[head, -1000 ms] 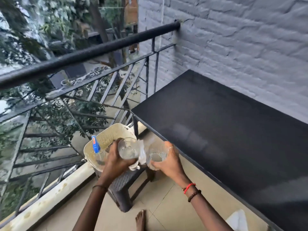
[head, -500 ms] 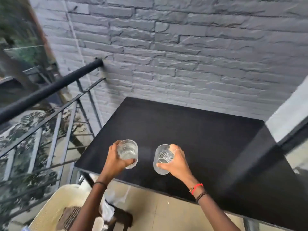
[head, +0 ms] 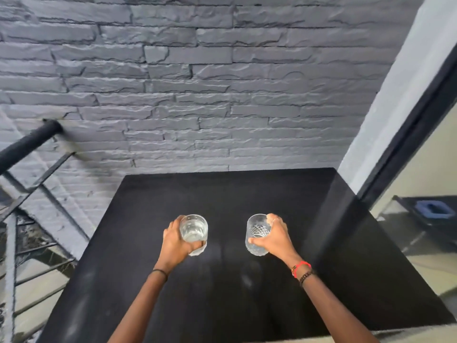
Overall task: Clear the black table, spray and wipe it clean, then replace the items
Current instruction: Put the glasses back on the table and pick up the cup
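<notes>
The black table [head: 222, 298] fills the lower middle of the head view, its top bare apart from faint streaks. My left hand [head: 174, 246] grips a clear glass [head: 194, 230] over the table's middle-left. My right hand [head: 277, 240] grips a second clear glass with a cut diamond pattern [head: 257, 231] a little to the right. Both glasses are upright and at or just above the surface; I cannot tell whether they touch it.
A grey brick wall [head: 197, 95] rises right behind the table. A black metal railing [head: 27, 144] runs along the left side. On the right stands a dark door frame [head: 408, 134] with a glass pane [head: 420, 231].
I have carried both glasses from the basket beside the railing to over the table's middle. The view swung right to face the wall, and the basket has left the frame.
</notes>
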A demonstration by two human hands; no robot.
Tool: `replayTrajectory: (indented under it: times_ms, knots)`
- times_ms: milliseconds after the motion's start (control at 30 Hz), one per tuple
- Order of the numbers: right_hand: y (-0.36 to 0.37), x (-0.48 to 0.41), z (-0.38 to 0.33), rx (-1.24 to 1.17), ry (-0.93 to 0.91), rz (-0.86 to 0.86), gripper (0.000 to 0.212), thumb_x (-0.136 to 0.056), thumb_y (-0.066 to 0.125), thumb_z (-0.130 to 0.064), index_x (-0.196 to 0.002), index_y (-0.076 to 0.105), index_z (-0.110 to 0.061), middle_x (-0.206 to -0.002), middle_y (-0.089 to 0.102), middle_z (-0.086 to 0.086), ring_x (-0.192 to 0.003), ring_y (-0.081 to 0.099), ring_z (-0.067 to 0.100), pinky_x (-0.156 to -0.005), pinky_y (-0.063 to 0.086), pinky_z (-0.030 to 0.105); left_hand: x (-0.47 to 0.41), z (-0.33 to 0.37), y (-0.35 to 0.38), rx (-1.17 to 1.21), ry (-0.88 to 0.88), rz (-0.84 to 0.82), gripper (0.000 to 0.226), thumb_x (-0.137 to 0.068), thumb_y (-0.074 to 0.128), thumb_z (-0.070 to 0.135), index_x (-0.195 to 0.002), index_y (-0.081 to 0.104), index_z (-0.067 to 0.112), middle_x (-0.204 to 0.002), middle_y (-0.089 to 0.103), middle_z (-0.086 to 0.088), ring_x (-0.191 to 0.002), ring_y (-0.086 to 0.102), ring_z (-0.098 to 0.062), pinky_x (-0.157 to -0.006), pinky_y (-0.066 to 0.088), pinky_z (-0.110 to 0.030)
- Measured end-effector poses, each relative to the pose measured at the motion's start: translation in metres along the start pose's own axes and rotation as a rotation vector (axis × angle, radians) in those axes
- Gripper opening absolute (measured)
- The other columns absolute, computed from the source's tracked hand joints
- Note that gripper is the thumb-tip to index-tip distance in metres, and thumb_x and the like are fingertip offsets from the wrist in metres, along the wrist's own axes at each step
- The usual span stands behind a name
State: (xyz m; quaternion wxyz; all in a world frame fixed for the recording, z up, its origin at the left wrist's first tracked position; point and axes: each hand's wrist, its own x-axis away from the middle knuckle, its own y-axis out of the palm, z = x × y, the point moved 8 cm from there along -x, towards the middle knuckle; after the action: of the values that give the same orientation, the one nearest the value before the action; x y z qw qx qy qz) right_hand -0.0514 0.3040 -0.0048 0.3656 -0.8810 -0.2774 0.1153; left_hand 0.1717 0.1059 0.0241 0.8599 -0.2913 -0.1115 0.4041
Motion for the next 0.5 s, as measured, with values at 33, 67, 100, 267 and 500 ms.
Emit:
replayTrajectory:
  times_ms: [33, 67, 100, 267, 500]
  knots:
    - [-0.002, -0.006, 0.005, 0.007, 0.008, 0.003, 0.079, -0.047, 0.084, -0.042, -0.111, 0.048, -0.013, -0.114, 0.048, -0.001, -0.108, 0.045, 0.018, -0.090, 0.042, 0.027, -0.007, 0.000, 0.005, 0.002, -0.009, 0.001, 0.106, -0.035, 0.065, 0.063, -0.127, 0.052, 0.011, -0.118, 0.055, 0.001, -0.115, 0.050, -0.024, -0.105, 0.036, -0.040]
    - [-0.005, -0.014, 0.010, 0.011, 0.018, 0.009, 0.080, -0.047, 0.084, -0.042, -0.112, 0.048, -0.013, -0.114, 0.048, -0.001, -0.109, 0.045, 0.019, -0.090, 0.042, 0.027, -0.017, 0.000, 0.011, 0.012, -0.010, -0.001, 0.107, -0.035, 0.065, 0.064, -0.127, 0.052, 0.011, -0.120, 0.057, -0.001, -0.116, 0.050, -0.024, -0.105, 0.037, -0.041]
    - [-0.010, -0.028, 0.019, 0.013, 0.027, 0.023, 0.081, -0.046, 0.084, -0.042, -0.113, 0.048, -0.013, -0.114, 0.049, 0.000, -0.108, 0.046, 0.019, -0.089, 0.042, 0.027, -0.031, 0.003, 0.020, 0.019, -0.021, -0.012, 0.107, -0.035, 0.066, 0.064, -0.127, 0.052, 0.010, -0.121, 0.058, -0.002, -0.116, 0.051, -0.025, -0.105, 0.037, -0.042]
    - [-0.024, -0.084, 0.048, 0.031, 0.074, 0.041, 0.085, -0.045, 0.082, -0.046, -0.115, 0.048, -0.014, -0.114, 0.052, -0.001, -0.108, 0.048, 0.020, -0.090, 0.044, 0.029, -0.085, 0.011, 0.059, 0.052, -0.075, -0.027, 0.098, -0.035, 0.067, 0.060, -0.120, 0.053, 0.013, -0.111, 0.056, 0.004, -0.113, 0.052, -0.025, -0.103, 0.040, -0.044]
    - [-0.023, -0.148, 0.072, 0.053, 0.083, 0.010, 0.087, -0.050, 0.083, -0.041, -0.124, 0.045, -0.014, -0.121, 0.049, -0.001, -0.113, 0.044, 0.021, -0.092, 0.039, 0.026, -0.141, 0.001, 0.112, 0.057, -0.164, -0.050, 0.085, -0.045, 0.079, 0.040, -0.121, 0.053, 0.013, -0.114, 0.057, 0.002, -0.114, 0.053, -0.027, -0.103, 0.041, -0.047]
